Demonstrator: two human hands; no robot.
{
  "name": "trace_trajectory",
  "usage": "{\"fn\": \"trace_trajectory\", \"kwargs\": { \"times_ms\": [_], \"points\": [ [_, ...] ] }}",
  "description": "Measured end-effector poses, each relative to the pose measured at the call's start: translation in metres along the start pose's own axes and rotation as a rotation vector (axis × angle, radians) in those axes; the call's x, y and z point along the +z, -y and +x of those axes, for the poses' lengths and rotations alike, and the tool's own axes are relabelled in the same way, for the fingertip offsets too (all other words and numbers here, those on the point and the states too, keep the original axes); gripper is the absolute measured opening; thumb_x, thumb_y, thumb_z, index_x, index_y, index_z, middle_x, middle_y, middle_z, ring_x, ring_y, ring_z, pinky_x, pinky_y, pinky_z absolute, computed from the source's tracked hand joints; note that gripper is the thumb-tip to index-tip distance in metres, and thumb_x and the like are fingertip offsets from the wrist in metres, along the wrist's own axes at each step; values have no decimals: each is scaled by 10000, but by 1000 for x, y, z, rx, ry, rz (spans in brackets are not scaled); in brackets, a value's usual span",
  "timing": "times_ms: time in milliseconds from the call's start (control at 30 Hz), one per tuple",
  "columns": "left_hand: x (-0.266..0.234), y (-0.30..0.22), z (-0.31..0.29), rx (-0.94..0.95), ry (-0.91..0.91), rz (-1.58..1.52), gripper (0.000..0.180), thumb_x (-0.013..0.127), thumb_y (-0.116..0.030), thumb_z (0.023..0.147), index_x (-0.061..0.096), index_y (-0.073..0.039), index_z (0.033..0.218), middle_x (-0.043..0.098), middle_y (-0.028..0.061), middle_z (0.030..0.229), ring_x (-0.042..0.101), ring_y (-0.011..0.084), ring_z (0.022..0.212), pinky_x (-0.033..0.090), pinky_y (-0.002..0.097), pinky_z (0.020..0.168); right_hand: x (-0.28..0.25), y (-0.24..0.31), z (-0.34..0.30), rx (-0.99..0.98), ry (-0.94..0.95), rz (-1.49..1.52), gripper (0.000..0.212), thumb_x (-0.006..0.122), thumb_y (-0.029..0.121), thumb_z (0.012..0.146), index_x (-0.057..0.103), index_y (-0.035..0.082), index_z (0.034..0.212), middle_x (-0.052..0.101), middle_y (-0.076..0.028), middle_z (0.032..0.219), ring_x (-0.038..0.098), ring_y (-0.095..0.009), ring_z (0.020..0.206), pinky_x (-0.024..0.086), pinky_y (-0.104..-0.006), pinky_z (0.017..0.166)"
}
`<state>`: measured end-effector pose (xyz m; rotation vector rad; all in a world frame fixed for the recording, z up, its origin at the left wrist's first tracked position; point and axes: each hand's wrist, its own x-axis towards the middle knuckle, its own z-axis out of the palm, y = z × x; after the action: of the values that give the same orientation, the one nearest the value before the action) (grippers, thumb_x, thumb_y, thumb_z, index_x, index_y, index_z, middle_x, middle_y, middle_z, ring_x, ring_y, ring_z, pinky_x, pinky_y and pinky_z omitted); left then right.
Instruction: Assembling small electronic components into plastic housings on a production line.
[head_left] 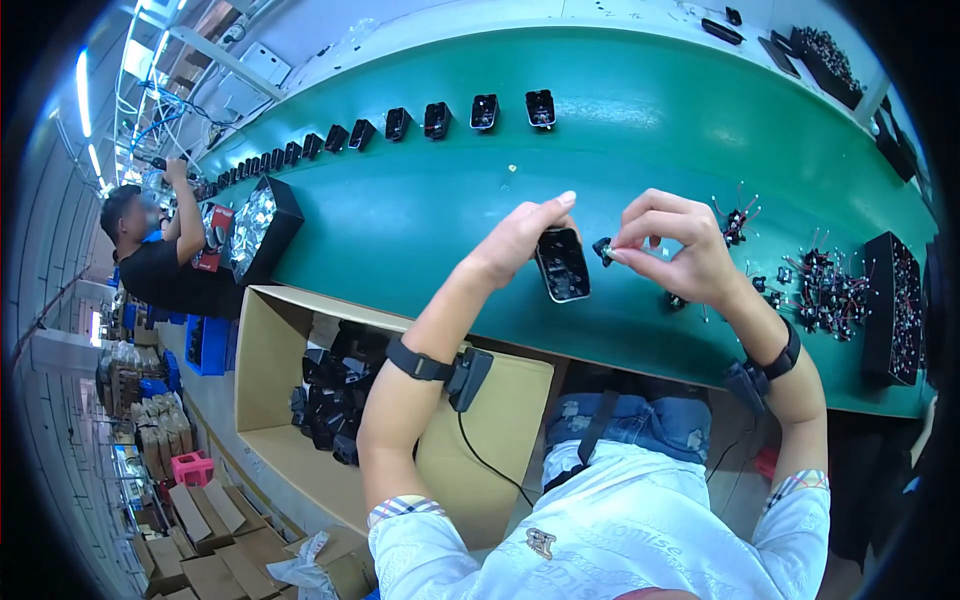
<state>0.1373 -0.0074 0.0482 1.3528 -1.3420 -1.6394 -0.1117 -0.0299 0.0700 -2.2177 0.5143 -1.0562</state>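
In my left hand (pixel 522 236) is a small black open-topped housing (pixel 563 265) with a light rim, tilted above the green bench. Its inside looks dark, and fine detail cannot be made out. To its right, my right hand (pixel 680 240) pinches a small black part with a bit of green (pixel 603 250) between thumb and fingertips, apart from the housing. Close by my right hand lie loose small wired parts (pixel 735 225), with a larger pile of wired parts (pixel 835 295) farther right.
A row of black housings (pixel 437 120) lines the far side of the green bench (pixel 400 215). A black bin (pixel 893 310) of wired parts stands right, a black box of silvery pieces (pixel 285 225) left. Below it sits a carton (pixel 270 400) with black pieces. A co-worker (pixel 150 250) is at left.
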Motion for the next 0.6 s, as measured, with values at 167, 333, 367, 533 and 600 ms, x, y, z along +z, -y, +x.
{"fn": "trace_trajectory", "kwargs": {
  "times_ms": [167, 333, 367, 533, 600],
  "points": [
    [7, 1, 1, 267, 9, 114, 654, 426, -484, 1035, 699, 12, 708, 631, 34, 650, 537, 101, 621, 418, 280, 606, 7, 9, 2, -36, 78, 116, 107, 800, 21, 739, 734, 50, 818, 679, -69, 855, 675, -199, 730, 515, -307, 620],
    [12, 2, 5, 342, -132, 85, 634, 414, -429, 1040, 671, 18, 672, 597, 28, 606, 500, 100, 577, 396, 292, 568, 27, 8, 4, -75, 24, 3, 142, 798, 19, 711, 726, 61, 826, 662, -77, 835, 659, -231, 742, 515, -327, 625],
    [13, 3, 6, 366, -169, 87, 628, 412, -412, 1040, 659, 20, 657, 582, 28, 585, 487, 100, 561, 388, 296, 553, 31, 5, 5, -74, -9, -8, 145, 800, 21, 707, 727, 63, 825, 661, -75, 830, 657, -227, 745, 512, -326, 625],
    [16, 9, 8, 377, -228, 87, 586, 413, -350, 1023, 639, 26, 635, 549, 31, 545, 456, 103, 526, 356, 311, 517, 34, -2, 6, -77, 18, -9, 143, 796, 16, 705, 720, 51, 820, 627, -71, 844, 635, -211, 753, 503, -321, 635],
    [18, 11, 8, 361, -242, 58, 571, 412, -330, 1017, 634, 27, 631, 545, 31, 539, 447, 102, 519, 345, 316, 508, 35, -3, 3, -41, 11, 22, 143, 793, 12, 706, 717, 45, 823, 609, -73, 851, 624, -203, 751, 498, -318, 638]
  ]
}}
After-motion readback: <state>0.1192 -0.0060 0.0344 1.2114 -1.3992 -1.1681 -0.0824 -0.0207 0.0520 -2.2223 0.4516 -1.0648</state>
